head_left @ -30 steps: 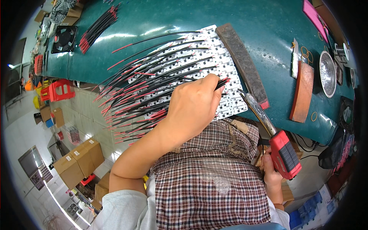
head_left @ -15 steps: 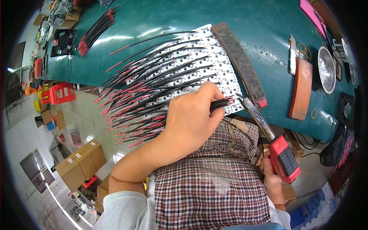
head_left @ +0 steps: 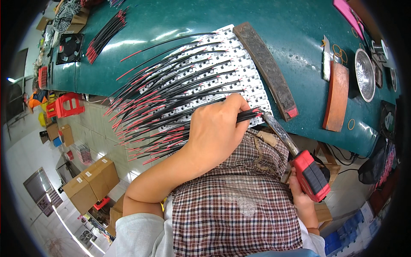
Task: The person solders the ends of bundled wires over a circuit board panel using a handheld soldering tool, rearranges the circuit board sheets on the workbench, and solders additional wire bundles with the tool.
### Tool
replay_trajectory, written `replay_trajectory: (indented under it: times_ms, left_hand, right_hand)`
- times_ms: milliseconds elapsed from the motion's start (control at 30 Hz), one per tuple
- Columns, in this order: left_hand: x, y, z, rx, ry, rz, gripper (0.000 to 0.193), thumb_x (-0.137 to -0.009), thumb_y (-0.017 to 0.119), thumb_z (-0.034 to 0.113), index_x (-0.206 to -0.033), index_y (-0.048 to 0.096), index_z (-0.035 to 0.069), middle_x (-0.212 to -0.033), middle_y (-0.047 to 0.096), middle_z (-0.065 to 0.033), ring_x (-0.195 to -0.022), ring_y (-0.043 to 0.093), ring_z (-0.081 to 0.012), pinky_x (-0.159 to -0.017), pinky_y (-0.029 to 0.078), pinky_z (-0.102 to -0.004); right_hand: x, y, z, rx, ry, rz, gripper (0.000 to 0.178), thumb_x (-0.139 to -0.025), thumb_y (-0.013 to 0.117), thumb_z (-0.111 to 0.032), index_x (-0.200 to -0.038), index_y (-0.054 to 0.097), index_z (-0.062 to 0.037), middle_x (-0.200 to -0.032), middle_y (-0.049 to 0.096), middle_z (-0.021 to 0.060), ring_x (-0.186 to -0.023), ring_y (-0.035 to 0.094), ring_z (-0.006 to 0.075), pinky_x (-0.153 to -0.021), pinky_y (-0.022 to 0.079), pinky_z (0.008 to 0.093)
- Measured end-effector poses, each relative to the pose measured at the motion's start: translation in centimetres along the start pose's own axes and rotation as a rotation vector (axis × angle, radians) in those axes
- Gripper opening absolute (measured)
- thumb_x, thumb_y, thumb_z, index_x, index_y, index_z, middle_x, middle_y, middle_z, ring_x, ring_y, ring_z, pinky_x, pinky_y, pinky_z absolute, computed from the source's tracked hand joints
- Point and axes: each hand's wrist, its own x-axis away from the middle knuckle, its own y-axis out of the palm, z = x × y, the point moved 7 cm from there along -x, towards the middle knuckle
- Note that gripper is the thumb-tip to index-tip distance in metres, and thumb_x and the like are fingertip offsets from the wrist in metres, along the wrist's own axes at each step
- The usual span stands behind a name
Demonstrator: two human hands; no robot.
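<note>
My left hand [head_left: 218, 124] is closed around a bundle of black wires [head_left: 248, 115], whose bare ends point right over the near edge of a panel of small white circuit boards [head_left: 252, 92]. In my right hand [head_left: 302, 197] is a soldering iron [head_left: 310, 176] with a red and black handle, gripped from below. Its tip is at the wire ends beside my left fingers; whether it touches wire or board I cannot make out. Many black wires with red ends [head_left: 158, 94] fan leftward from the panel past the table edge.
A dark bar [head_left: 265, 70] lies along the panel's right side. Farther right are an orange-brown block [head_left: 336, 98], a blade [head_left: 326, 60], rubber bands [head_left: 351, 124] and a metal bowl [head_left: 365, 75]. A wire bundle [head_left: 107, 36] and a black fan [head_left: 69, 48] sit far left on the green table [head_left: 184, 17].
The soldering iron has moved left, bringing its tip from the panel's right edge to the wire ends. My left hand keeps its grip nearly in place.
</note>
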Motion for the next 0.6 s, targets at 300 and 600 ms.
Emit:
replay_trajectory:
  times_ms: [300, 600]
  left_hand:
    - [-0.2, 0.1, 0.0, -0.042, -0.010, -0.014, 0.014, -0.081, 0.075, 0.007, -0.092, 0.067, 0.006, -0.075, 0.073, -0.0096, -0.063, 0.071, -0.0258, -0.057, 0.054, -0.0348]
    - [-0.4, 0.0, 0.3, -0.076, -0.023, -0.014, 0.014, -0.081, 0.075, 0.009, -0.091, 0.067, 0.005, -0.073, 0.072, -0.0103, -0.061, 0.071, -0.0264, -0.057, 0.054, -0.0354]
  right_hand:
    - [-1.2, 0.4, -0.8, 0.007, -0.018, -0.028, 0.026, -0.071, 0.075, -0.003, -0.096, 0.070, 0.0016, -0.083, 0.066, 0.0145, -0.068, 0.064, 0.0329, -0.062, 0.051, 0.0382]
    - [-0.3, 0.0, -0.1, 0.053, 0.001, -0.025, 0.026, -0.073, 0.076, -0.005, -0.097, 0.070, 0.0016, -0.083, 0.066, 0.0152, -0.069, 0.065, 0.0332, -0.063, 0.052, 0.0391]
